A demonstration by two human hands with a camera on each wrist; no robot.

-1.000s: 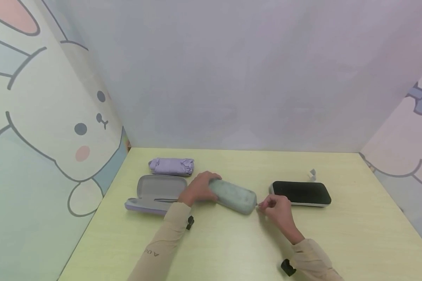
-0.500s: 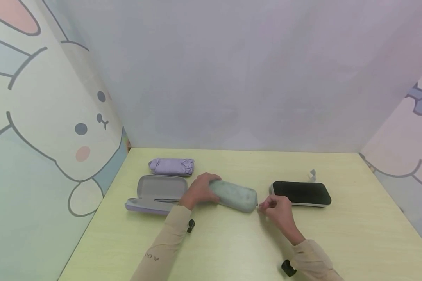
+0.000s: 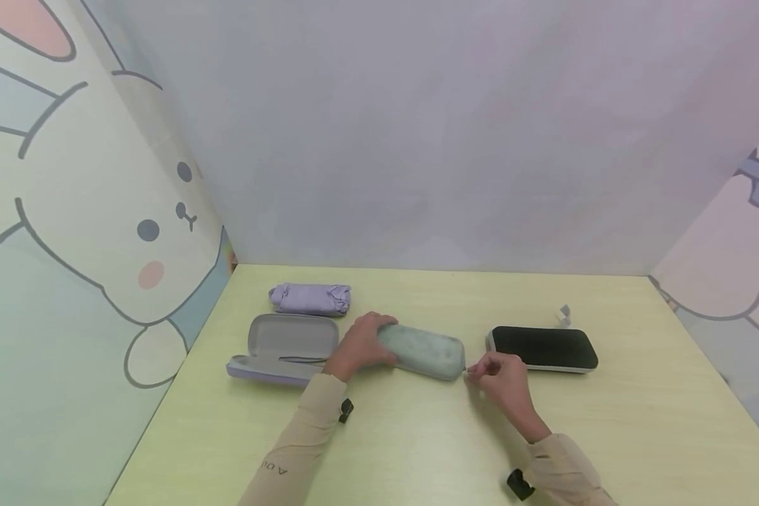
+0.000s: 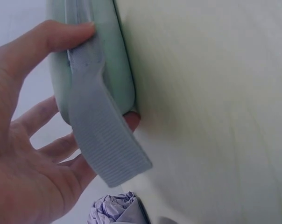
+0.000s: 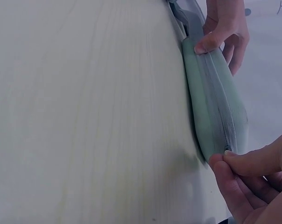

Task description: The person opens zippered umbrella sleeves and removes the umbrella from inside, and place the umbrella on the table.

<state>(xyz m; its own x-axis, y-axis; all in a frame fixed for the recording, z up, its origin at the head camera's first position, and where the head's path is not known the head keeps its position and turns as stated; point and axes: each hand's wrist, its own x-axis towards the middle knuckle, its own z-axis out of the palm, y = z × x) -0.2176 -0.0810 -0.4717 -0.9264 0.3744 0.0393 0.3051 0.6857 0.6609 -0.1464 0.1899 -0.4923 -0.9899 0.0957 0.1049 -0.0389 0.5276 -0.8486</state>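
A pale green zippered case [image 3: 424,353] lies at mid-table. My left hand [image 3: 359,343] grips its left end, thumb on the zip side and fingers around the far side. In the left wrist view a grey ribbed strap [image 4: 101,130] hangs from that end, below the thumb. My right hand [image 3: 506,383] pinches the zipper pull at the case's right end between thumb and forefinger. The pull itself is mostly covered by the fingertips. Along the side, the grey zip [image 5: 215,91] shows in the right wrist view; the case's inside is out of sight.
Left of my left hand lies an opened lavender case [image 3: 291,337] with grey lining and a dark cord-like loop. Behind it sits a crinkled lavender bundle [image 3: 310,299]. A black-topped white case [image 3: 544,348] lies at right, a small white piece [image 3: 564,315] behind it.
The green case has turned very slightly, its right end moving a little away from me. Both hands keep their holds with almost no movement.
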